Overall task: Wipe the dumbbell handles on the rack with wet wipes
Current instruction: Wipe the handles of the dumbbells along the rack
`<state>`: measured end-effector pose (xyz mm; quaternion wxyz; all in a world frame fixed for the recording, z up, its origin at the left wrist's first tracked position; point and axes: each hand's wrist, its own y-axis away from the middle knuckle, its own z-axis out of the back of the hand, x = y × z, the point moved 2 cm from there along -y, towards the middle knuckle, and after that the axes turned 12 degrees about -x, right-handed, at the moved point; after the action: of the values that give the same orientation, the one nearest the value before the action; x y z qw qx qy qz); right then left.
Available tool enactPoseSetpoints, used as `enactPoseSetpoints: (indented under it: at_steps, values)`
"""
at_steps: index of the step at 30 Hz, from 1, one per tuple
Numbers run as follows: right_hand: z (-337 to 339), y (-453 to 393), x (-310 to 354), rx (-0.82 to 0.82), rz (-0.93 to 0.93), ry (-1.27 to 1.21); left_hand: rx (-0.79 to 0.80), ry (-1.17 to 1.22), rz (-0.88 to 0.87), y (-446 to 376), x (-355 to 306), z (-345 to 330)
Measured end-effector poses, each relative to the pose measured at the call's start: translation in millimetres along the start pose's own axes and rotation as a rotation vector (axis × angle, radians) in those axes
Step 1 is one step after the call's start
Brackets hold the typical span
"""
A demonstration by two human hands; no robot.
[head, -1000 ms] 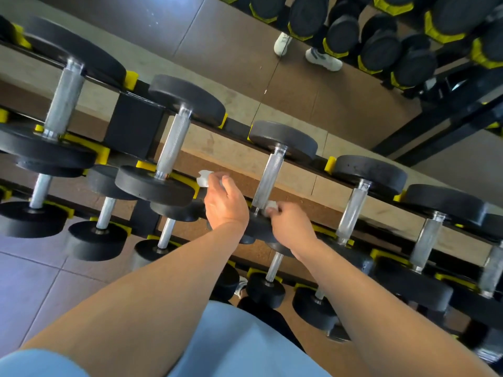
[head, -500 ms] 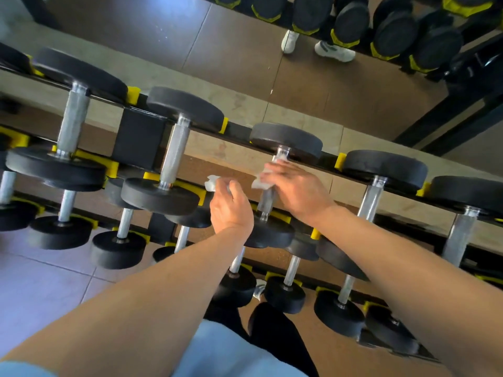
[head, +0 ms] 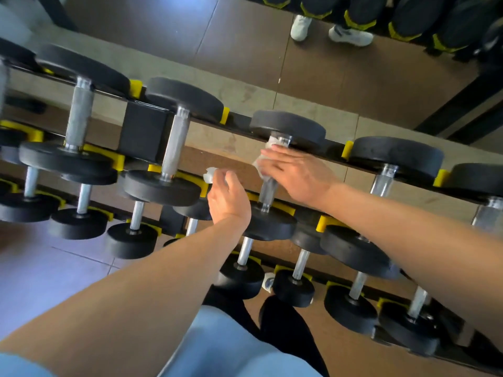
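The rack (head: pixel 141 131) runs across my view from nine o'clock down toward four o'clock, black with yellow cradles, dumbbells in tiers. The dumbbell (head: pixel 275 175) I am on sits in the top tier, just past centre toward one o'clock, its far head up at twelve and its near head toward six. My right hand (head: pixel 296 172) lies over its handle (head: pixel 268 191), fingers stretched out flat and close together, pointing to nine o'clock, pressing a wet wipe (head: pixel 262 161) against the upper part of the steel bar; the wipe's white edge shows above and left of my fingertips. My left hand (head: pixel 227 197) hangs just at eight o'clock from it, apart from the bar, fingers curled around a second wipe (head: pixel 210 174), which pokes out at the top; it looks bunched, though blur makes that unsure.
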<state>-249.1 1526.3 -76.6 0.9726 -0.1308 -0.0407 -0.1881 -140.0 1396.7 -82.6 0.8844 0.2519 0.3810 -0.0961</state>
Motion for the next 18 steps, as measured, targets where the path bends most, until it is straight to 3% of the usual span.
enactPoseSetpoints:
  at_steps: [4, 6, 8, 10, 12, 13, 14, 15, 18]
  values:
    - [7, 18, 39, 0.281, -0.193, -0.401, 0.001, -0.004, -0.002, 0, 1, 0]
    - [18, 18, 44, 0.312, -0.416, -0.591, -0.002, 0.015, -0.01, -1, 3, -1]
    - [31, 14, 34, 0.056, -0.612, -0.6, -0.004, 0.022, -0.012, -1, 4, -1]
    - [37, 16, 17, -0.14, -0.808, -0.424, 0.004, 0.017, -0.004, -2, 4, -2]
    - [25, 27, 1, 0.063, -1.052, -0.313, 0.009, 0.013, -0.001, -2, 5, -1]
    - [16, 35, -2, 0.216, -1.177, -0.342, 0.01, 0.015, -0.007, -2, 5, -1]
    - [9, 41, -4, 0.269, -1.294, -0.394, 0.014, 0.016, -0.012, -2, 5, -1]
    - [9, 40, -5, 0.206, -1.409, -0.437, 0.02, 0.017, -0.015, -2, 5, -1]
    - [12, 12, -2, -0.277, -1.699, -0.589, 0.042, 0.011, -0.02, -2, 5, 0]
